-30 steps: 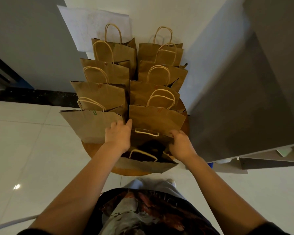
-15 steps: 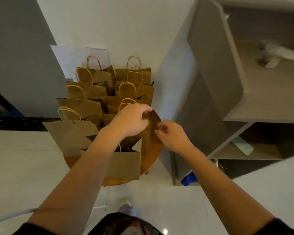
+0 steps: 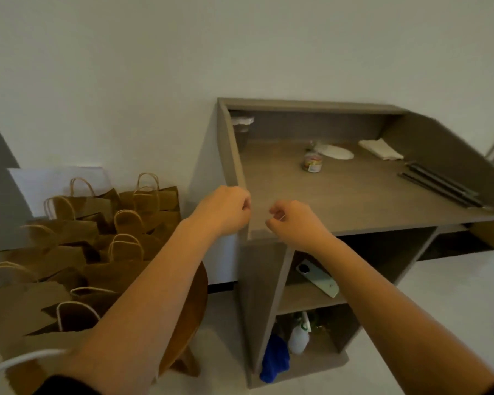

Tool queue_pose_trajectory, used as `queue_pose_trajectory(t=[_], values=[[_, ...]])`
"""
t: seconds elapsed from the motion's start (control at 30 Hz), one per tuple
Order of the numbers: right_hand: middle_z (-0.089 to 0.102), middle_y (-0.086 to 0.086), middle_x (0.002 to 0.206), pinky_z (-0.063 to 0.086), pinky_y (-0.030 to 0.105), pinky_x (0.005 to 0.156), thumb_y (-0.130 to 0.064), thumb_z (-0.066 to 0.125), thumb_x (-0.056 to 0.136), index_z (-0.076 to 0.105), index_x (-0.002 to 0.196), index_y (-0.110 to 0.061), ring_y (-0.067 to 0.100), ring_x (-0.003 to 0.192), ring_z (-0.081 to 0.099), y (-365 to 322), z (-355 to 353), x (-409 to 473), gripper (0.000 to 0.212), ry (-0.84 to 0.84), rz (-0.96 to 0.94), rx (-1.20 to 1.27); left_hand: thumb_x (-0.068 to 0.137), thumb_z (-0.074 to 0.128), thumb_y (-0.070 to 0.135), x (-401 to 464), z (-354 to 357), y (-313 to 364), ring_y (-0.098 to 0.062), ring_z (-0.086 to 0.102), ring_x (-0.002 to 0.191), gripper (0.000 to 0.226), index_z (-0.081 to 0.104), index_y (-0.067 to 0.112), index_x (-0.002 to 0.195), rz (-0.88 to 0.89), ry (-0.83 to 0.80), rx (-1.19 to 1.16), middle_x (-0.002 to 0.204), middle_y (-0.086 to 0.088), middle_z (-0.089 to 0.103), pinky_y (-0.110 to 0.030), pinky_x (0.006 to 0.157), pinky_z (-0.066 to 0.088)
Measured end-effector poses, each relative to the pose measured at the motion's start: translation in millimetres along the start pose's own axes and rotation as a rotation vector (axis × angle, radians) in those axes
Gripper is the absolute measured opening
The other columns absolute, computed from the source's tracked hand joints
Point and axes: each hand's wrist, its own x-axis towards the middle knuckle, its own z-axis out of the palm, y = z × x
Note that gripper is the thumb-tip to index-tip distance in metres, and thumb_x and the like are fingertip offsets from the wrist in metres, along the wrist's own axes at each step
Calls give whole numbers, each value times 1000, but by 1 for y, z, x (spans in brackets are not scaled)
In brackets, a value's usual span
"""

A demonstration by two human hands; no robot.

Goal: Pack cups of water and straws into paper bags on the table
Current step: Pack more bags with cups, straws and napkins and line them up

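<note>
- Paper bags (image 3: 77,252), brown with twisted handles, stand crowded together on the round wooden table (image 3: 193,297) at my lower left, most of them with their mouths open.
- Just right of that table I see a grey counter unit (image 3: 354,201) against the white wall, with open shelves underneath.
- On its top lie a white folded cloth (image 3: 381,149), a flat white oval thing (image 3: 337,152), some dark rods (image 3: 439,185) and a small labelled can (image 3: 312,163).
- On the shelves below I make out a phone-like device (image 3: 318,279), a white spray bottle (image 3: 298,336) and something blue (image 3: 274,363).
- My left hand (image 3: 226,209) hangs in front of the unit's left wall, its grip curled into a loose fist with nothing in it that I can see.
- My right hand (image 3: 293,223) is over the front edge of the counter top, fingers curled and empty too, close to the left hand but not touching it.
</note>
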Motion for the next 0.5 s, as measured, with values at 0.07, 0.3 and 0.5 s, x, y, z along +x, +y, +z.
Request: queue_pose_trajectory(t=[0.07, 0.3, 0.5], values=[[58, 2, 119, 41, 24, 78, -27, 56, 91, 52, 128, -16, 12, 98, 53, 11, -16, 20, 39, 35, 7, 1, 89, 49, 19, 23, -6, 2, -21, 58, 85, 17, 64, 17, 94, -21, 114, 12, 92, -1, 64, -34, 73, 49], [59, 7, 119, 39, 24, 82, -22, 59, 88, 55, 124, -10, 20, 106, 55, 21, -31, 132, 38, 166, -72, 17, 89, 52, 16, 129, -20, -6, -23, 58, 97, 22, 66, 12, 105, 30, 185, 80, 106, -7, 65, -28, 75, 41], [51, 15, 129, 42, 31, 86, -22, 57, 89, 48, 130, -9, 29, 114, 53, 12, -32, 251, 44, 160, -133, 54, 86, 49, 13, 230, -37, -20, -28, 57, 98, 26, 65, 6, 105, 42, 51, 313, 104, -14, 64, -39, 82, 49]])
